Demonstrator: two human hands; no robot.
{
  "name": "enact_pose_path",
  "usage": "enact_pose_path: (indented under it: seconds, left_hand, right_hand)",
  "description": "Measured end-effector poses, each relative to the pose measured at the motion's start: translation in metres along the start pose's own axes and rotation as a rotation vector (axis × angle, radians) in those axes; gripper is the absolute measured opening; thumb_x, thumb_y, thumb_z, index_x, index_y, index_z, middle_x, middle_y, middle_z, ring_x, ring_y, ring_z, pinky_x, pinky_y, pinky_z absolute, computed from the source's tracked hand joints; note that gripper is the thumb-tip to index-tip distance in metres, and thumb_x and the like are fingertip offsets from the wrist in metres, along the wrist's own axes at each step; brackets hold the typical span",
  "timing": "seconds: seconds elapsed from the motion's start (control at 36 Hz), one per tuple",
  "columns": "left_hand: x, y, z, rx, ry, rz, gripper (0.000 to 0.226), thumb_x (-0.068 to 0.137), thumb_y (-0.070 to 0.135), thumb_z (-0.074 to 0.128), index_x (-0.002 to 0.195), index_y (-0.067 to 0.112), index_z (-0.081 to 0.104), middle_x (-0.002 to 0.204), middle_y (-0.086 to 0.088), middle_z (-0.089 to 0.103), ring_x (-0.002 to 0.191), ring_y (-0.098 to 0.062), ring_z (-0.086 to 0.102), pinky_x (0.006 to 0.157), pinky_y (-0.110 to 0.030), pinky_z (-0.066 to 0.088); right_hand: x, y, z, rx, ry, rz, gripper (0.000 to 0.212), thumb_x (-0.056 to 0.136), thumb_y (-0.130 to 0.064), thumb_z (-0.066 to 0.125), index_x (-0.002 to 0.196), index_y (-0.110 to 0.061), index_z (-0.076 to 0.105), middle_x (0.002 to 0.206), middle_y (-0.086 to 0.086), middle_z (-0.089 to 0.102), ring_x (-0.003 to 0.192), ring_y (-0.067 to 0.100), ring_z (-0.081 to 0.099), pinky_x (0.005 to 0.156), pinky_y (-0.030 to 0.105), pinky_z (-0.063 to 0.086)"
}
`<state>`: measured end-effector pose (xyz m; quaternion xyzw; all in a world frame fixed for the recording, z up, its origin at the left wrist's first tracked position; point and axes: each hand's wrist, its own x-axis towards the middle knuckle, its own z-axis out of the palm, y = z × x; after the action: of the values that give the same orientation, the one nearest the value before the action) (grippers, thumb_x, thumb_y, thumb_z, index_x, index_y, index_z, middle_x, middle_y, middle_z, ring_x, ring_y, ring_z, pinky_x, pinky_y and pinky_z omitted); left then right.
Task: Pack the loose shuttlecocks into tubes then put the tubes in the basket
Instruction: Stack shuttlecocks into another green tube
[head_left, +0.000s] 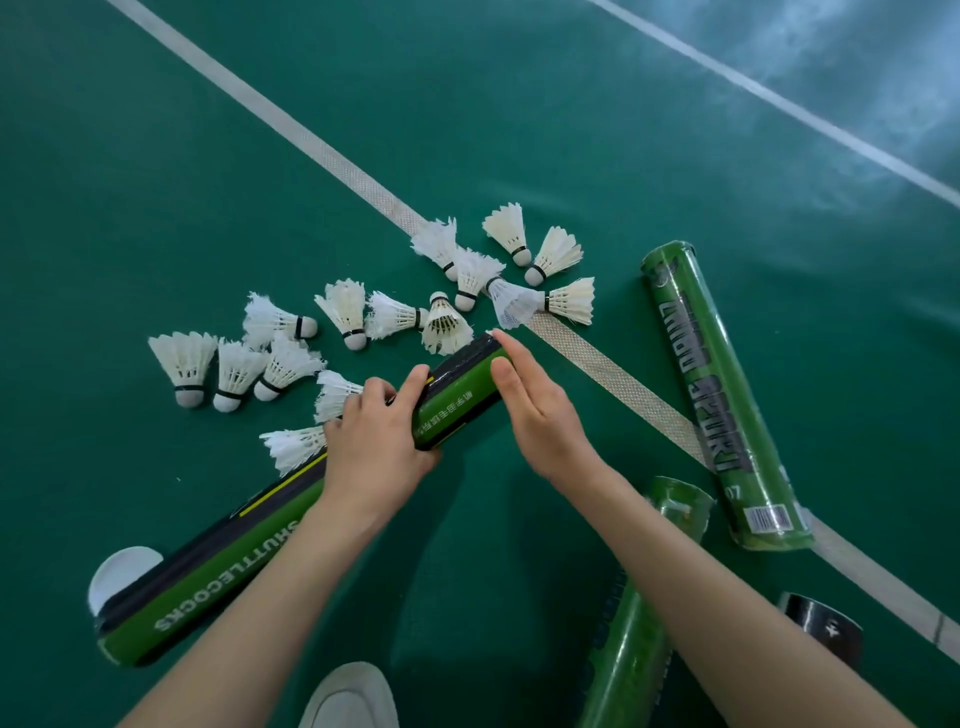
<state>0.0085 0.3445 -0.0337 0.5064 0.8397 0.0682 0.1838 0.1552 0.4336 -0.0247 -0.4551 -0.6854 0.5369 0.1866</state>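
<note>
About fifteen loose shuttlecocks scattered across mid-frame on green floor, some overlapping a white line. Three green tubes. Long tube slanting from lower left to centre: left hand wrapped round its middle, right hand flat with straight fingers against its upper end. Second tube lying at right. Third tube at lower right, partly hidden by the right forearm. One white lid lower left; black object lower right, unclear; white shoe bottom centre.

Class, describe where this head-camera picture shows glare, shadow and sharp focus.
Head view: pale glare washes the green floor at top right; a soft shadow darkens it near bottom centre; the shuttlecocks look sharp, feathers distinct.
</note>
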Motion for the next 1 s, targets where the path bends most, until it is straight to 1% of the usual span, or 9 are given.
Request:
enact_pose_path:
  seconds: [0.08,0.19,0.28,0.39,0.56,0.64,0.78,0.86,1.0]
  left_hand:
    - [0.006,-0.003,-0.001,-0.006,-0.017,-0.034,0.084,0.077,0.041,0.068,0.145,0.038,0.020,0.118,-0.001,0.041,0.111,-0.024,0.042,0.091,-0.040,0.038]
    - [0.015,-0.004,-0.003,-0.030,-0.038,-0.056,0.084,0.077,0.042,0.068,0.145,0.039,0.018,0.119,-0.001,0.040,0.110,-0.024,0.041,0.090,-0.039,0.037]
    - [0.020,-0.005,-0.005,-0.009,-0.048,-0.046,0.085,0.078,0.041,0.067,0.146,0.038,0.017,0.121,-0.002,0.040,0.111,-0.024,0.041,0.091,-0.039,0.036]
    - [0.026,-0.008,-0.005,0.028,-0.070,-0.039,0.086,0.078,0.041,0.068,0.146,0.038,0.016,0.124,-0.003,0.039,0.113,-0.025,0.041,0.092,-0.039,0.036]
    - [0.030,-0.017,-0.007,0.007,-0.078,-0.059,0.086,0.077,0.042,0.069,0.145,0.038,0.016,0.122,-0.003,0.039,0.112,-0.024,0.041,0.091,-0.039,0.036]
    - [0.027,-0.022,-0.006,0.003,-0.087,-0.071,0.085,0.077,0.042,0.069,0.145,0.038,0.017,0.122,-0.003,0.039,0.113,-0.025,0.040,0.090,-0.039,0.036]
    - [0.019,-0.030,-0.005,-0.011,-0.093,-0.097,0.085,0.077,0.041,0.069,0.145,0.038,0.017,0.123,-0.002,0.040,0.115,-0.025,0.039,0.092,-0.040,0.037]
    - [0.012,-0.032,-0.004,-0.012,-0.092,-0.105,0.085,0.077,0.042,0.068,0.145,0.038,0.016,0.123,-0.002,0.039,0.114,-0.024,0.039,0.092,-0.039,0.037]
    - [0.001,-0.031,-0.004,0.001,-0.059,-0.070,0.084,0.078,0.040,0.067,0.145,0.039,0.018,0.124,0.001,0.039,0.115,-0.023,0.038,0.093,-0.037,0.035]
  right_hand:
    - [0.015,0.000,0.000,0.154,-0.011,0.038,0.039,0.104,-0.038,0.031,0.135,-0.026,0.051,0.128,-0.016,0.056,0.117,-0.011,0.048,0.097,0.007,0.035]
    - [0.053,0.007,-0.010,0.075,0.146,0.110,0.038,0.103,-0.035,0.039,0.136,-0.020,0.049,0.133,-0.003,0.053,0.118,0.009,0.051,0.095,0.021,0.038]
    - [0.084,0.012,-0.015,0.046,0.172,0.182,0.037,0.102,-0.031,0.041,0.138,-0.026,0.044,0.134,0.003,0.049,0.115,0.014,0.049,0.090,0.025,0.034]
    - [0.115,0.011,-0.011,0.137,0.133,0.323,0.043,0.102,-0.032,0.040,0.144,-0.031,0.036,0.147,0.003,0.040,0.131,0.022,0.042,0.106,0.042,0.038]
    - [0.129,0.008,-0.003,0.147,0.097,0.407,0.049,0.103,-0.033,0.040,0.149,-0.019,0.030,0.149,-0.002,0.037,0.131,0.016,0.037,0.104,0.034,0.030]
    - [0.123,0.010,-0.001,0.129,0.173,0.371,0.035,0.103,-0.028,0.040,0.138,-0.021,0.044,0.129,-0.002,0.045,0.118,0.013,0.040,0.092,0.026,0.034]
    - [0.095,0.015,-0.004,0.034,0.371,0.228,0.023,0.100,-0.022,0.047,0.118,-0.015,0.060,0.115,-0.005,0.060,0.112,0.011,0.054,0.092,0.022,0.040]
    - [0.076,0.016,-0.008,0.007,0.441,0.123,0.007,0.095,-0.017,0.056,0.098,-0.020,0.061,0.097,-0.010,0.063,0.102,0.013,0.059,0.090,0.025,0.046]
    - [0.047,0.020,-0.010,0.061,0.400,0.001,0.014,0.093,-0.011,0.060,0.091,-0.024,0.058,0.091,-0.007,0.060,0.085,0.009,0.056,0.079,0.022,0.046]
